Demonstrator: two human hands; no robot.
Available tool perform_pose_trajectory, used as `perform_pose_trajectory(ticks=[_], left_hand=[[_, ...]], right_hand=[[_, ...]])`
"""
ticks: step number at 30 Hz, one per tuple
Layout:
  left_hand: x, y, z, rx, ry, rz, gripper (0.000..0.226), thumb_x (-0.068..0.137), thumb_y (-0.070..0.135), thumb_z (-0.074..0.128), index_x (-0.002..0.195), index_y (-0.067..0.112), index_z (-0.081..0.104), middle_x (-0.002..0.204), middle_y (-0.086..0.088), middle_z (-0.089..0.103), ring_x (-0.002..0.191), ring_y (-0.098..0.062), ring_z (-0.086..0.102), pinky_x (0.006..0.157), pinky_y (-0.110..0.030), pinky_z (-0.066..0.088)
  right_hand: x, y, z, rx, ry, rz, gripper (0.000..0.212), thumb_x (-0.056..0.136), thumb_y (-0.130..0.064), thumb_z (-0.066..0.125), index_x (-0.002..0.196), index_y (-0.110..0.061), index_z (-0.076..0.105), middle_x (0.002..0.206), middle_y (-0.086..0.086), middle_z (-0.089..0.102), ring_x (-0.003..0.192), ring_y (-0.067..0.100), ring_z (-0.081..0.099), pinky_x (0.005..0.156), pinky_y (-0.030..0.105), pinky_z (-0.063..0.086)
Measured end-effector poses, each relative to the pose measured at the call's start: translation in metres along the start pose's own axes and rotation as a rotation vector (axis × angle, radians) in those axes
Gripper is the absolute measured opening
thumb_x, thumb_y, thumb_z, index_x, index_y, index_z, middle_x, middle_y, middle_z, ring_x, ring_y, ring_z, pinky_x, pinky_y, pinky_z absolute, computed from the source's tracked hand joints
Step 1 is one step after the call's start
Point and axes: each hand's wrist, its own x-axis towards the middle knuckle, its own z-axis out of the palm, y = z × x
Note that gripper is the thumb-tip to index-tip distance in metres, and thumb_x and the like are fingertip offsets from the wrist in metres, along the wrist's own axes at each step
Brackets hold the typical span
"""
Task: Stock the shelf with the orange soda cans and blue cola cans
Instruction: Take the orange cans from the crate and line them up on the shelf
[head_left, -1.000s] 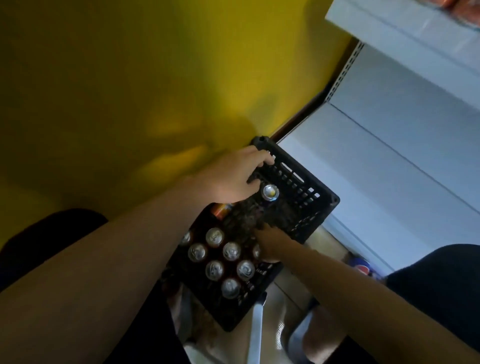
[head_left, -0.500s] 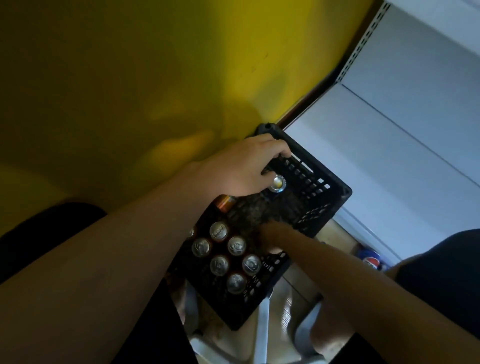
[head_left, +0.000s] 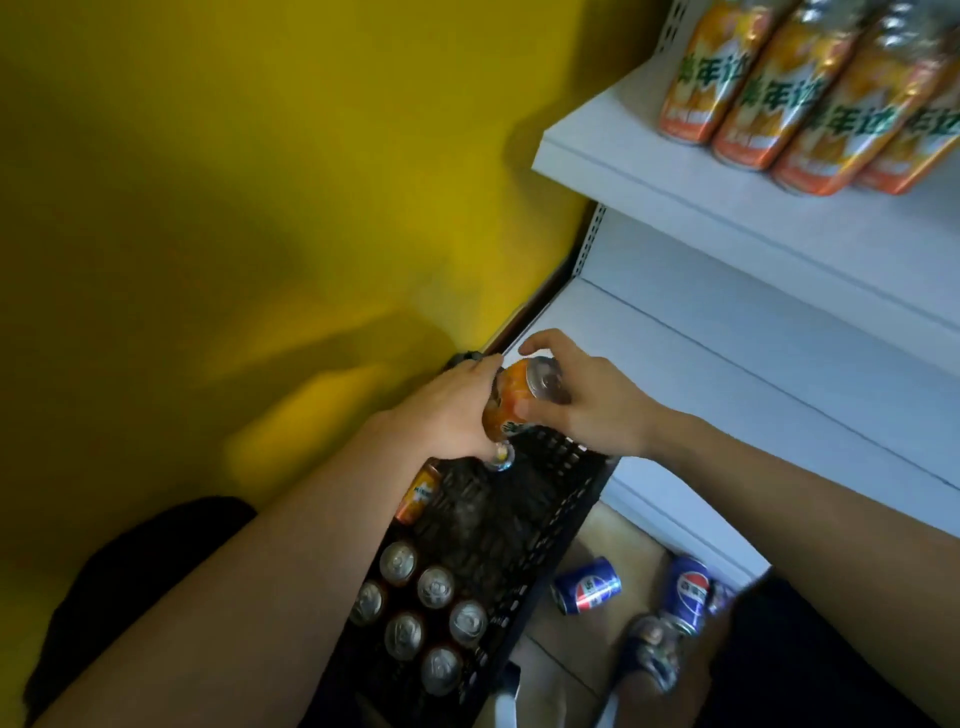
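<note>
Both hands have come up out of the crate (head_left: 566, 499) since a moment ago, and the view has swung up to show the shelf (head_left: 649, 171).

My right hand (head_left: 587, 400) and left hand (head_left: 457, 410) meet on one orange can (head_left: 514, 400), held tilted just above the crate's far end. My right fingers curl over its top rim with the thumb on its side. My left fingers wrap its other side.

I judge this the carry step: one can picked, not yet placed. The orange row (head_left: 779, 88) stands at 1 o'clock. Next I need to lift toward it, turn the can upright and set it beside that row without knocking it.

More tops (head_left: 415, 597) wait in the crate at 6 o'clock. Blue cans (head_left: 587, 584) lie on the floor at 5 o'clock.
</note>
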Motion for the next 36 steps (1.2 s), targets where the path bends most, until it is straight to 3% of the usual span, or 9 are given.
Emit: perform_pose_trajectory(ticks=[3,7,11,15,20,23,28,32,36], left_hand=[[0.002,0.013,-0.003,-0.250,0.155,0.120,0.078,0.069,0.024,0.088,0.136,0.025,0.047,0.117,0.006,0.067,0.106,-0.010,0.065,0.088,-0.033,0.056],[-0.001,0.033,-0.011,-0.675,0.165,0.145,0.068,0.075,0.027,0.087,0.133,0.027,0.050,0.118,0.011,0.069,0.108,-0.003,0.065,0.093,-0.029,0.053],[-0.004,0.045,-0.016,-0.890,0.152,0.189,0.069,0.081,0.025,0.080,0.139,0.016,0.045,0.121,-0.007,0.068,0.115,-0.023,0.066,0.097,-0.044,0.053],[-0.002,0.049,-0.014,-0.877,0.152,0.188,0.070,0.083,0.016,0.078,0.138,0.014,0.035,0.115,-0.015,0.067,0.108,-0.024,0.068,0.095,-0.042,0.056],[0.004,0.057,-0.011,-0.911,0.321,0.178,0.070,0.079,-0.004,0.078,0.129,0.019,0.034,0.103,-0.001,0.070,0.096,-0.021,0.071,0.083,-0.041,0.060],[0.011,0.065,-0.013,-0.969,0.455,0.194,0.070,0.073,-0.012,0.080,0.126,0.017,0.046,0.103,0.001,0.070,0.089,-0.014,0.072,0.073,-0.029,0.058],[0.020,0.079,-0.014,-1.048,0.478,0.245,0.069,0.071,-0.023,0.072,0.125,0.019,0.058,0.103,-0.007,0.073,0.087,-0.019,0.074,0.070,-0.027,0.057],[0.029,0.089,-0.015,-1.044,0.342,0.376,0.069,0.074,0.006,0.080,0.133,0.031,0.056,0.118,-0.005,0.071,0.109,-0.024,0.069,0.088,-0.041,0.055],[0.033,0.090,-0.016,-0.867,0.299,0.319,0.078,0.081,0.046,0.071,0.149,0.040,0.034,0.143,0.028,0.049,0.134,0.004,0.045,0.104,-0.035,0.044]], right_hand=[[-0.022,-0.006,-0.010,0.342,0.268,-0.026,0.052,0.087,-0.038,0.076,0.127,-0.034,0.044,0.101,-0.002,0.071,0.082,0.008,0.068,0.068,0.019,0.050],[-0.021,-0.013,-0.030,0.677,0.402,-0.049,0.065,0.079,-0.038,0.077,0.136,-0.025,0.048,0.111,0.003,0.072,0.089,0.016,0.070,0.070,0.025,0.054],[-0.024,-0.004,-0.036,0.682,0.208,-0.041,0.058,0.079,-0.039,0.070,0.134,-0.027,0.055,0.119,-0.006,0.071,0.108,0.016,0.067,0.085,0.035,0.052],[-0.021,-0.001,-0.035,0.598,0.236,-0.102,0.046,0.082,-0.030,0.071,0.127,-0.024,0.063,0.115,-0.001,0.073,0.113,0.022,0.065,0.101,0.049,0.051],[-0.016,-0.005,-0.037,0.635,0.340,-0.113,0.045,0.080,-0.017,0.082,0.122,-0.017,0.065,0.111,0.000,0.073,0.111,0.013,0.066,0.093,0.034,0.054],[-0.014,-0.009,-0.036,0.637,0.467,-0.118,0.047,0.080,-0.016,0.084,0.123,-0.016,0.064,0.108,-0.002,0.074,0.103,0.010,0.067,0.086,0.020,0.052],[-0.015,-0.008,-0.044,0.624,0.479,-0.080,0.056,0.076,-0.025,0.087,0.125,-0.028,0.061,0.110,-0.004,0.073,0.104,0.013,0.068,0.093,0.035,0.055],[-0.025,-0.010,-0.056,0.550,0.628,-0.064,0.062,0.069,-0.024,0.091,0.123,-0.030,0.061,0.105,-0.007,0.073,0.101,0.010,0.068,0.090,0.038,0.056],[-0.036,-0.010,-0.100,0.525,0.917,-0.055,0.066,0.068,-0.027,0.092,0.124,-0.028,0.058,0.102,-0.008,0.074,0.096,0.006,0.070,0.081,0.035,0.060]])
